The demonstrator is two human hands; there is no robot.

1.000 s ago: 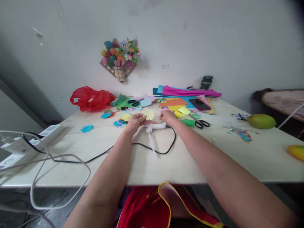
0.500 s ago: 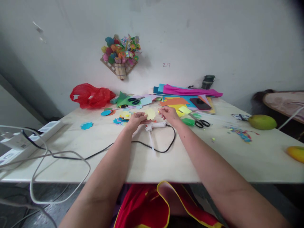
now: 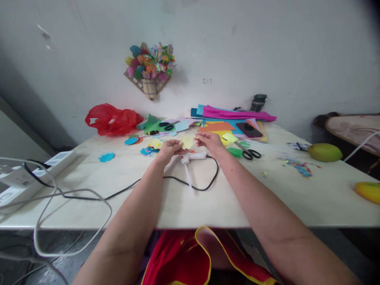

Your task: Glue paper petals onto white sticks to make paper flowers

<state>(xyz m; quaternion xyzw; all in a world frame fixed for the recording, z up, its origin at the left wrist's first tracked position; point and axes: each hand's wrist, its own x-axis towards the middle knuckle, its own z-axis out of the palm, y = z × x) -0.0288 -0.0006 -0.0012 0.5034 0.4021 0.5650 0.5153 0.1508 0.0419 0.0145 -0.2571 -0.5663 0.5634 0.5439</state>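
Between finger and thumb, my left hand (image 3: pixel 171 150) pinches the edge of a pale yellow flower cutout (image 3: pixel 188 141). Just right of the cutout is my right hand (image 3: pixel 210 142), its fingertips closed on a small yellow piece (image 3: pixel 197 137) too tiny to name exactly. A white glue gun (image 3: pixel 194 156) lies on the table right below both hands, its clear glue stick pointing toward me and its black cord looping to the left. Left of my left hand, a yellow flower (image 3: pixel 156 143) rests on blue cutouts (image 3: pixel 146 151).
Black-handled scissors (image 3: pixel 251 153) and a green object (image 3: pixel 235 152) lie right of my right hand. Coloured sheets (image 3: pixel 219 126), a phone (image 3: pixel 248 130) and a red plastic bag (image 3: pixel 111 119) sit at the back. A power strip (image 3: pixel 56 164) with loose cables is left; a mango (image 3: pixel 324 152) is right.
My right hand has moved slightly left with the small yellow piece, nearer the flower cutout. The whole view has shifted slightly; my left hand keeps its hold.
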